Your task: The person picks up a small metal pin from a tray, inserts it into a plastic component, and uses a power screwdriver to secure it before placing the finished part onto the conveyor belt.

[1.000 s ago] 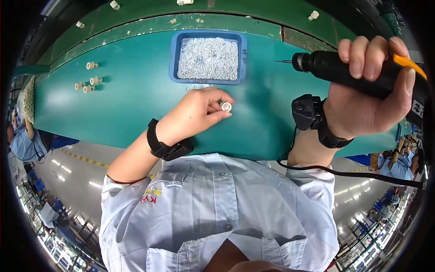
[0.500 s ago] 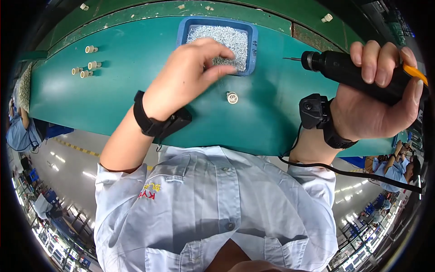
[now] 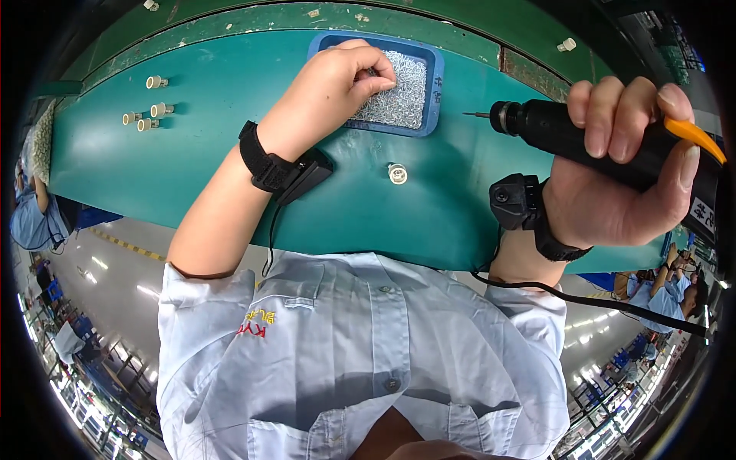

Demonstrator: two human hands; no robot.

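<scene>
My left hand [image 3: 330,92] reaches into a blue tray [image 3: 435,92] filled with small silvery screws [image 3: 406,84]. Its thumb and forefinger are pinched together above the heap; whatever lies between the tips is too small to make out. On the right, my right hand [image 3: 621,169] is wrapped round a black electric screwdriver [image 3: 540,123] with an orange lever. The thin bit points left, raised over the bench. Between the two hands, nearer to me than the tray, a small whitish round fitting [image 3: 397,174] stands on the bench with its opening facing up.
Several similar cream-coloured fittings [image 3: 157,82] lie at the left of the green bench mat [image 3: 222,69]. Two more lie beyond the far ledge, one of them a fitting [image 3: 566,44] at the right. A black cable [image 3: 598,293] runs past my right forearm. Other people sit farther off on both sides.
My left hand has gone farther into the tray, and its thumb and forefinger have come together. My right hand has brought the screwdriver slightly left and nearer to me.
</scene>
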